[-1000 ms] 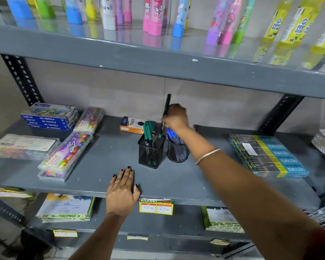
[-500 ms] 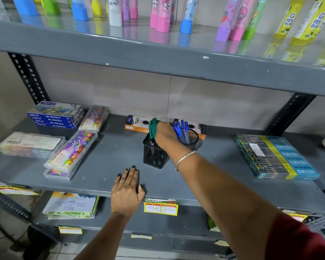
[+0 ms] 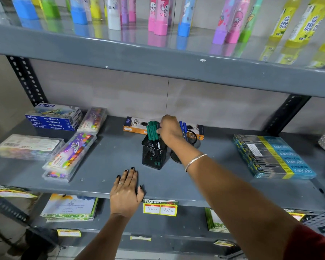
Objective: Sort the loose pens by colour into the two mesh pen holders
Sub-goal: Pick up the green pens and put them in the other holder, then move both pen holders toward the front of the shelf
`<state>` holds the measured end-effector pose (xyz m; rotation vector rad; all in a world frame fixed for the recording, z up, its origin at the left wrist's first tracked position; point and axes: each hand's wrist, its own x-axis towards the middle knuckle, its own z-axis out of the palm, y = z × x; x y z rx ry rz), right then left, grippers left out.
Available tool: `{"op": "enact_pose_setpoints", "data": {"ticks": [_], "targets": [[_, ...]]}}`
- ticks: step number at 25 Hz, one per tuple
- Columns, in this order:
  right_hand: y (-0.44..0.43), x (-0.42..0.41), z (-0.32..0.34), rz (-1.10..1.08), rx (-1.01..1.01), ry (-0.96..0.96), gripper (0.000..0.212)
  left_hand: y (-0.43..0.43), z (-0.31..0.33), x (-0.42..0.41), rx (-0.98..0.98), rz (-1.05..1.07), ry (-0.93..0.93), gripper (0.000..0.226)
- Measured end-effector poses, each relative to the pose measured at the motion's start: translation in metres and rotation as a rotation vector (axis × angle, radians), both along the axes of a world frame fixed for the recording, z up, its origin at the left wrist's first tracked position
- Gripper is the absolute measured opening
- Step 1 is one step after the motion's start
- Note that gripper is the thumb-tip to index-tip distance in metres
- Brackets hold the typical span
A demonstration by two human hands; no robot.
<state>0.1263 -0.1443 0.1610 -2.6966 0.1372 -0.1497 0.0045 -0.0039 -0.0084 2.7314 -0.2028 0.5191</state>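
Note:
A square black mesh holder stands mid-shelf with a bunch of green pens upright in it. Just to its right a round black mesh holder has blue pens in it; my forearm hides most of it. My right hand hovers between the two holders, fingertips pinched on the top of a green pen at the right side of the bunch. My left hand lies flat, fingers spread, on the shelf's front edge below the square holder. No loose pens show on the shelf.
An orange pencil box lies behind the holders. Oil pastel boxes and crayon cases fill the left side, a blue-and-yellow pen pack the right. The upper shelf hangs low overhead. A price tag hangs on the front edge.
My right hand came down from above with a green pen and lowered it into the square holder among the other green pens. My left hand stayed flat on the shelf.

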Motion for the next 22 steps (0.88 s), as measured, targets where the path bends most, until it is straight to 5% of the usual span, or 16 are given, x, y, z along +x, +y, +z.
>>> {"op": "enact_pose_setpoints", "data": {"ticks": [9, 12, 17, 22], "targets": [[-0.078, -0.045, -0.002, -0.178, 0.364, -0.45, 0.034, -0.001, 0.005, -0.003, 0.006, 0.012, 0.023, 0.058], [-0.096, -0.067, -0.044, -0.29, 0.425, -0.399, 0.061, -0.012, 0.019, -0.002, -0.149, 0.104, 0.081, 0.066], [-0.093, -0.075, -0.093, -0.348, 0.52, -0.173, 0.106, -0.047, 0.042, 0.033, -0.637, 0.128, 0.256, 0.111], [-0.077, -0.053, -0.104, -0.291, 0.564, -0.141, 0.118, -0.069, 0.034, 0.06, -0.802, 0.141, 0.226, 0.116]]}}
